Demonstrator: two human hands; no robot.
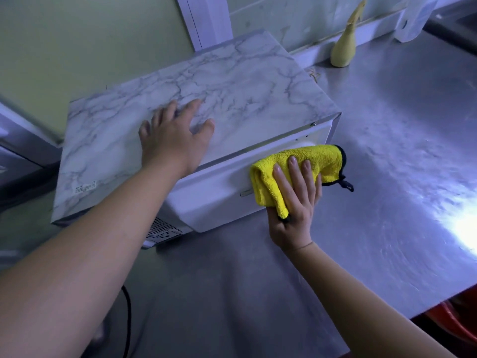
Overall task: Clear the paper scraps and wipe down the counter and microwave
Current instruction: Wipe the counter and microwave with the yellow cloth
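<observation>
Counter (387,156): left hand (175,140) flat atop microwave (219,195); right hand (294,202) apparently grips cloth (318,161) against front.

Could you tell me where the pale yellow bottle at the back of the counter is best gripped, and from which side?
Probably round its narrow neck, coming from the counter side: the pale yellow bottle stands upright close to the back ledge, and its body widens toward the base.
</observation>
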